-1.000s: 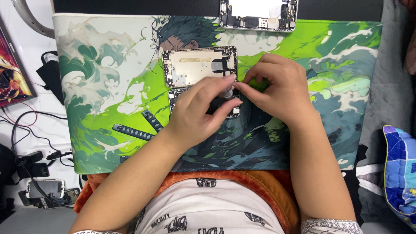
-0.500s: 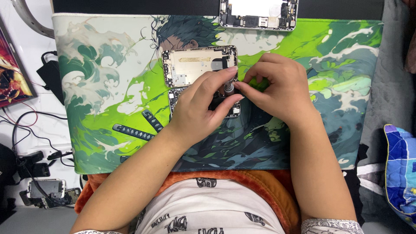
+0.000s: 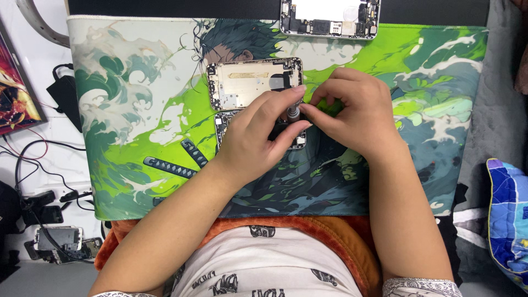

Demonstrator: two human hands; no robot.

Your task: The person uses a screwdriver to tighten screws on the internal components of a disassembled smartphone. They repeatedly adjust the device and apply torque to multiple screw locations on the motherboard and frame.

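metal screwdriver (image 3: 292,112) pinched by curled left hand (image 3: 258,137) and right hand (image 3: 352,110).

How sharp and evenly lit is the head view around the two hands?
Head view: even, soft light, faint shadows under the left hand and right hand; the silver opened phone housing and green illustrated desk mat are crisp, without glare.

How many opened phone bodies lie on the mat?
3: one at the mat's top edge, one in the middle, and one mostly hidden under the left hand. More may be hidden.
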